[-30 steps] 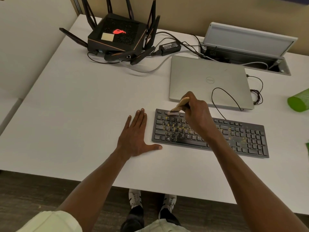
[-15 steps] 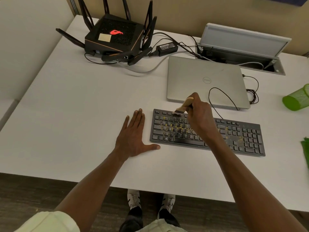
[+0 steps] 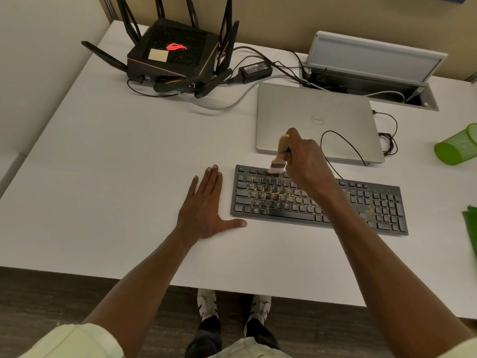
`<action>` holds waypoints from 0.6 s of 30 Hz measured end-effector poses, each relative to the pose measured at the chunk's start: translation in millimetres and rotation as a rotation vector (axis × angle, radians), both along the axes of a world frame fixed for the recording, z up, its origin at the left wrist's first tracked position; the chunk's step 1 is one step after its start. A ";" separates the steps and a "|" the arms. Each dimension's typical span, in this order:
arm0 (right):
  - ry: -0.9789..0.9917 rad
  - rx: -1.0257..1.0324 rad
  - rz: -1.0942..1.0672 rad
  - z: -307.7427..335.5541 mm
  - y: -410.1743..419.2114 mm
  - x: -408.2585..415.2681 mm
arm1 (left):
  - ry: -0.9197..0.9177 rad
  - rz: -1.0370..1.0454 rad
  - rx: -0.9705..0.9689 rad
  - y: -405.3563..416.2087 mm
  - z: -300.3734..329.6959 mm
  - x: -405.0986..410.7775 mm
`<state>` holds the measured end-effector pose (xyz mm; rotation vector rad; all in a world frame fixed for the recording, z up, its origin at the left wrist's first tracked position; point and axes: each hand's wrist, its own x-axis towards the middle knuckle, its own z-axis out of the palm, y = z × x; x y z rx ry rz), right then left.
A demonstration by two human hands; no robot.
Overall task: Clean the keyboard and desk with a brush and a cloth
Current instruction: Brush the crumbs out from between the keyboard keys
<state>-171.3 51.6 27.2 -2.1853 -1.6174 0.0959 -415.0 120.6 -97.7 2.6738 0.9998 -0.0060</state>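
Head view. The right hand (image 3: 303, 158) grips the wooden handle of a small brush (image 3: 280, 155), held nearly upright with its bristles on the top key row of the black keyboard (image 3: 320, 200), left of centre. The left hand (image 3: 206, 210) lies flat on the white desk (image 3: 116, 177) just beside the keyboard's left end, fingers straight and close together, thumb spread toward the keyboard's near corner. Yellow crumbs remain scattered over the letter keys and near the number pad, so brushing appears to be at an early stage; the lower rows and right half look untouched. A green cloth (image 3: 471, 228) lies at the right edge of the desk, well apart from both hands; wiping of keyboard and desk is judged not yet begun. A closed laptop (image 3: 317, 120) lies behind the keyboard. Compared with half a second earlier, the brush handle has swung from a leftward slant to near vertical, the bristles staying on the same top row; the left hand has not shifted.
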 end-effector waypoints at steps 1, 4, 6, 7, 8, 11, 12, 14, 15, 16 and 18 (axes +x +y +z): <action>0.015 0.019 0.009 1.1 2.8 -2.4 | 0.004 0.000 -0.001 0.1 0.0 0.1; 0.095 0.027 0.054 -4.0 8.6 -7.6 | 0.015 0.001 -0.002 1.0 0.5 0.4; 0.099 0.004 0.035 -4.9 5.0 -4.8 | 0.009 0.001 -0.005 0.8 0.6 0.0; 0.080 -0.009 0.018 -3.4 2.9 -2.4 | 0.002 0.003 -0.003 0.6 0.4 -0.1; 0.054 -0.020 0.000 -2.1 1.4 -0.2 | -0.003 0.003 -0.004 0.6 0.2 0.0; 0.045 0.002 -0.013 0.1 5.0 -1.5 | -0.016 0.002 -0.006 0.5 -0.6 0.3; 0.066 0.028 0.005 0.3 8.9 -5.2 | -0.015 0.003 -0.006 0.5 -0.7 0.3; 0.123 0.062 0.063 -0.8 17.3 -16.0 | -0.012 0.004 -0.006 0.6 -0.1 0.0; 0.159 0.072 0.101 -1.0 20.5 -22.3 | -0.011 0.003 -0.004 0.7 0.4 0.1; 0.194 0.067 0.137 -3.0 23.6 -28.2 | -0.005 0.003 -0.002 0.8 0.6 0.0; 0.218 0.037 0.171 -7.0 26.1 -36.9 | 0.001 0.004 -0.004 0.3 0.6 0.3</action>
